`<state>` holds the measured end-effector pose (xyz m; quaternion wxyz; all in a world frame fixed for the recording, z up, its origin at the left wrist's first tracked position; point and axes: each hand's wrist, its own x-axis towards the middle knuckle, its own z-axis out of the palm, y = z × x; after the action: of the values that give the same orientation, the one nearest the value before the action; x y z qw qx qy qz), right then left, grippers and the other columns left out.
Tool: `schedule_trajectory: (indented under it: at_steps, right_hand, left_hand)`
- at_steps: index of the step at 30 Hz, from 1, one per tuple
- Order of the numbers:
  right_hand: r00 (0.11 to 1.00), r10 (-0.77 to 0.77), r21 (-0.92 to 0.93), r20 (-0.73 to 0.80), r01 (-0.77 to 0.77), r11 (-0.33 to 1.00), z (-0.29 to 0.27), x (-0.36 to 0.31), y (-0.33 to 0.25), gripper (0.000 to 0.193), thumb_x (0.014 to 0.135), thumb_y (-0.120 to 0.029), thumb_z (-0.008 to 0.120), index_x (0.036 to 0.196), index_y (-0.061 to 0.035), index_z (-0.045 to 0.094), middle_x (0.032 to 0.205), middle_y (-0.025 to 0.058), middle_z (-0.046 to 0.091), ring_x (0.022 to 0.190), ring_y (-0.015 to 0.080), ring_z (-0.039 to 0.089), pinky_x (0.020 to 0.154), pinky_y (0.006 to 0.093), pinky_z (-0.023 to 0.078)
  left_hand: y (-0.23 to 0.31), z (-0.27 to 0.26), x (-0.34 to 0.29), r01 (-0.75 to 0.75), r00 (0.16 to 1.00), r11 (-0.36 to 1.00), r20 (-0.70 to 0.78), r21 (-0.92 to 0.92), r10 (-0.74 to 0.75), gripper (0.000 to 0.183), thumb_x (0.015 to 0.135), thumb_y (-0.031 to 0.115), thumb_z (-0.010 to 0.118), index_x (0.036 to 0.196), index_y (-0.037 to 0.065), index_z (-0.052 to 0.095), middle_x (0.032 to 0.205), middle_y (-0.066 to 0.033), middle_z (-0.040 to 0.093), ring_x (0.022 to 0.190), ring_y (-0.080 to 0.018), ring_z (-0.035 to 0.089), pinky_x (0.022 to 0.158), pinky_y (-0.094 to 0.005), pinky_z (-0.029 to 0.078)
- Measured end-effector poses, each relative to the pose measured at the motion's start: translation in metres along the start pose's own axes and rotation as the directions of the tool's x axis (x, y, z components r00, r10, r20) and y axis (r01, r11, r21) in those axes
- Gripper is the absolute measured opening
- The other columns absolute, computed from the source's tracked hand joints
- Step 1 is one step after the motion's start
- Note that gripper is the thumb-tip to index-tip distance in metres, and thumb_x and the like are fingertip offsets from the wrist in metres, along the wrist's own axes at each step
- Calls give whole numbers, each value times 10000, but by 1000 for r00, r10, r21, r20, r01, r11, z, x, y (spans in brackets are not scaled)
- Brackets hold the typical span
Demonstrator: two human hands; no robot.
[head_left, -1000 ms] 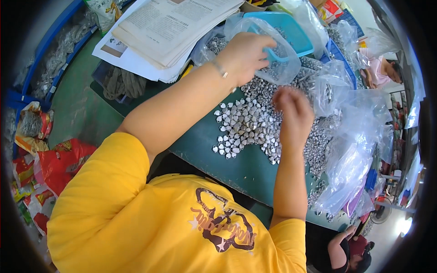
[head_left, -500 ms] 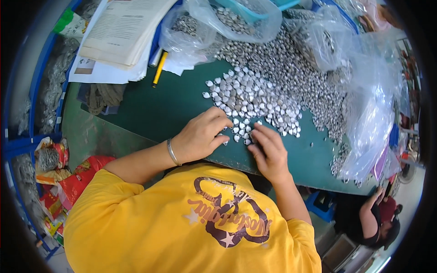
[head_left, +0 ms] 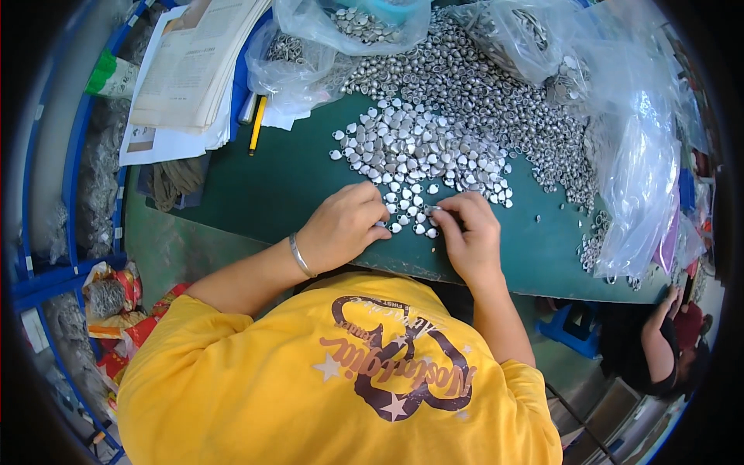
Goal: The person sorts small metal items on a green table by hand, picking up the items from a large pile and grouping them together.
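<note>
Small silver heart-shaped metal charms (head_left: pixel 418 147) lie in a pile on the green tabletop (head_left: pixel 260 186). A smaller loose group of charms (head_left: pixel 404 203) has spread from the pile toward me, between my two hands. My right hand (head_left: pixel 473 232) pinches one charm (head_left: pixel 434 208) between thumb and forefinger at the right side of this group. On the left, my left hand (head_left: pixel 345 223), with a silver bangle (head_left: pixel 297 254) on its wrist, rests with curled fingers at the group's edge. Its thumb and forefinger come close together, and what lies between them is mostly hidden.
Behind the charms spreads a large heap of small metal rings (head_left: pixel 496 93). Clear plastic bags (head_left: pixel 632 178) stand at the back and right. Papers (head_left: pixel 186 70), a yellow pen (head_left: pixel 257 125) and a grey cloth (head_left: pixel 174 183) lie left. Another person (head_left: pixel 659 341) sits at far right.
My right hand has shifted slightly right and its fingers have closed on a charm. My left hand stays almost in place. The whole view has shifted a little.
</note>
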<state>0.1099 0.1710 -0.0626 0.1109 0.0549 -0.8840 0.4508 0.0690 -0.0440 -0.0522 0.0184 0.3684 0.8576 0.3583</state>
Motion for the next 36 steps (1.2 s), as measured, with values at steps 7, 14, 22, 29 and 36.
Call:
schedule_trajectory:
  at_steps: [7, 14, 22, 29, 36]
  right_hand:
    - [824, 511, 764, 247, -490, 421, -35, -6, 7, 58, 820, -27, 574, 875, -17, 592, 780, 19, 581, 638, 84, 527, 515, 193, 409]
    - [997, -8, -187, 72, 22, 982, -18, -12, -4, 146, 777, -38, 637, 916, -49, 592, 766, 132, 531, 663, 285, 568, 576, 349, 470]
    - [930, 315, 367, 191, -365, 855, -27, -12, 0, 92, 801, -76, 648, 814, -1, 597, 686, 0, 583, 591, 75, 510, 533, 233, 427]
    - [990, 88, -121, 106, -75, 990, -10, -21, -11, 143, 796, -115, 648, 818, 0, 567, 678, 130, 599, 642, 294, 602, 570, 354, 478]
    - [935, 272, 334, 226, -337, 880, -27, -10, -7, 110, 832, -122, 609, 841, -12, 606, 711, 31, 608, 572, 141, 573, 501, 266, 444]
  left_hand:
    - [-1, -5, 6, 447, 883, 658, 182, -606, -432, 81, 777, 10, 614, 847, 7, 575, 727, -58, 570, 606, -131, 592, 511, -233, 465]
    - [1, 6, 13, 447, 876, 575, 206, -685, -435, 127, 771, 49, 682, 856, 22, 591, 728, -11, 522, 553, -85, 475, 522, -202, 414]
    - [5, 6, 8, 24, 996, 988, 83, -152, -12, 156, 704, 47, 714, 812, 23, 605, 796, -92, 518, 682, -240, 549, 610, -309, 457]
    - [1, -3, 14, 568, 770, 52, 507, -822, -388, 133, 877, 134, 577, 903, 3, 568, 760, -44, 586, 553, -65, 441, 492, -184, 344]
    - [10, 12, 12, 67, 998, 992, -5, -104, -68, 168, 703, 53, 715, 851, 47, 635, 717, -77, 509, 640, -212, 534, 577, -290, 446]
